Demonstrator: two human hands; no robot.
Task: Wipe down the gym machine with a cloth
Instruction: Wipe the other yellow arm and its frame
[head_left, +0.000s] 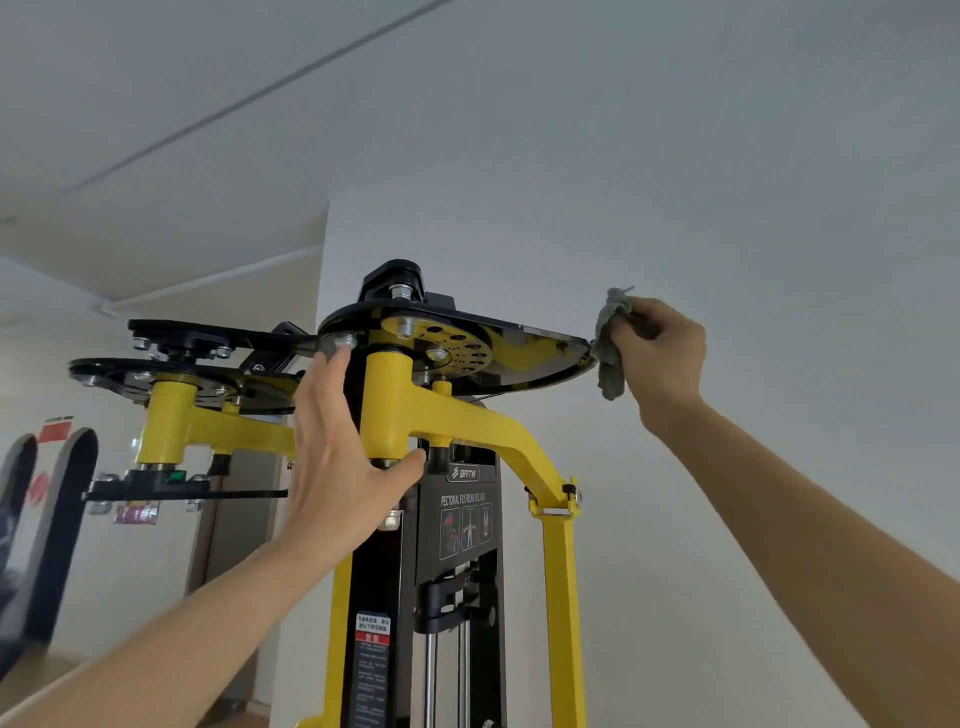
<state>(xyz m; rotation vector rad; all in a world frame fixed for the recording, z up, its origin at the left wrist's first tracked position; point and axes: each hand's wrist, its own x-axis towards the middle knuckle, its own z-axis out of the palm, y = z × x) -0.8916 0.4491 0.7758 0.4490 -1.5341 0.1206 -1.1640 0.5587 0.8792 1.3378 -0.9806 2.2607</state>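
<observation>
Pectoral fly machine (374, 582) fills centre frame, seen from below. Left cam plate (171, 371) at 9 o'clock, nothing on it.

Your left hand (337, 447) lies flat on the upright, fingers straight, thumb tucked under the yellow pivot post (387, 405). It's bracing and grasps nothing.

Right cam plate (524, 358) runs out toward 3 o'clock. At its tip your right hand (662, 353) clenches a bunched grey cloth (610, 353), and the cloth touches the rim.

Step, my read: wiping the rim of the right cam plate, with much of the machine still to do. Next move likely calls for drawing the cloth along the rim back toward 9 o'clock, pressure kept on, clear of the bolts.

Hidden: the plates' top faces. Placard (467, 525) small print is unreadable. Base cut off at 6 o'clock. Dark shapes at the far left edge are too blurred to name.
</observation>
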